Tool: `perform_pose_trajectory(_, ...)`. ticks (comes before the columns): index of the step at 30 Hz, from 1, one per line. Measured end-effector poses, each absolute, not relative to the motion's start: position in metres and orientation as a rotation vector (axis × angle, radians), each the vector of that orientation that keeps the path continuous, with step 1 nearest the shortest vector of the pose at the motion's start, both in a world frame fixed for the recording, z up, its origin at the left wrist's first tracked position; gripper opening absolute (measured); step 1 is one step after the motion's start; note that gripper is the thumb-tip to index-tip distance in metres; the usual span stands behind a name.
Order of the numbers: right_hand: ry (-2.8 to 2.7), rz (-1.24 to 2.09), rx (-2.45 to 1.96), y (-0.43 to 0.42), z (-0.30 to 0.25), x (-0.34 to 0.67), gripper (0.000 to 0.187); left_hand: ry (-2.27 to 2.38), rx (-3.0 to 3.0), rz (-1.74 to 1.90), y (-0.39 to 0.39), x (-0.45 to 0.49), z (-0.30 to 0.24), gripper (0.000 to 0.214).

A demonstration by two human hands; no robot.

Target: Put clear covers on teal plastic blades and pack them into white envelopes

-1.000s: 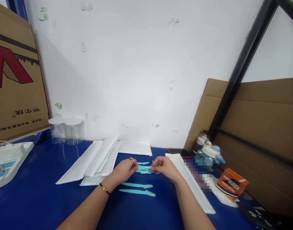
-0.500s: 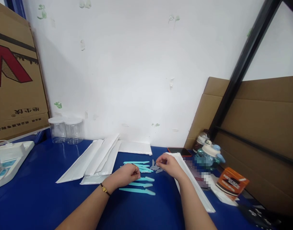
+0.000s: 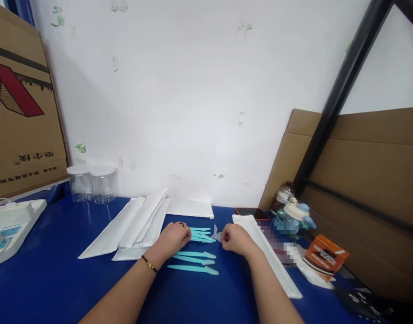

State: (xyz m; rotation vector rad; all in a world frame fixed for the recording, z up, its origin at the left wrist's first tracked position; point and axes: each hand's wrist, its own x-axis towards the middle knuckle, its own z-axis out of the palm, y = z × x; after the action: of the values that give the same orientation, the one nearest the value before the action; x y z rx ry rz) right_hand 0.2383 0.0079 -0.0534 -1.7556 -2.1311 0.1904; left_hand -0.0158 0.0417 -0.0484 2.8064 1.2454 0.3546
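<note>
Several slim teal plastic tools lie on the blue table [image 3: 57, 288]. Three of them [image 3: 194, 261] rest in a row just before my hands, and a small pile [image 3: 201, 235] sits between my hands. My left hand [image 3: 174, 238], with a ring and a thin bracelet, has its fingers curled at the left end of the pile. My right hand [image 3: 235, 238] is closed near small clear caps [image 3: 215, 234] at the pile's right end. What either hand grips is hidden by the fingers.
White flat packets [image 3: 135, 227] fan out to the left and a long white packet [image 3: 270, 256] lies at right. Two clear jars [image 3: 91, 183] stand by the wall. A water bottle [image 3: 294, 218], phone [image 3: 251, 212], orange box [image 3: 326, 258] and cardboard [image 3: 361, 180] crowd the right.
My left hand set a teal tool down in the near row, making three there, then went back up to the pile. My right hand stayed by the clear caps.
</note>
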Motion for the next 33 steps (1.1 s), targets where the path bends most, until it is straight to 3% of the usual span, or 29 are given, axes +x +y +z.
perform_pose_trajectory(7,-2.061,0.547,-1.538,0.005,-0.051,0.232,0.009,1.242,2.863,0.386,0.042,-0.015,-0.046,0.022)
perform_pose_trajectory(26,-2.088,0.770,-1.386,0.001,-0.046,0.210,0.013,1.019,2.760,0.405,0.032,-0.011,-0.047,0.019)
perform_pose_trajectory(33,-1.888,0.296,-1.728,0.012,-0.047,0.256,0.017,1.130,2.720,0.400,0.035,-0.012,-0.052,0.019)
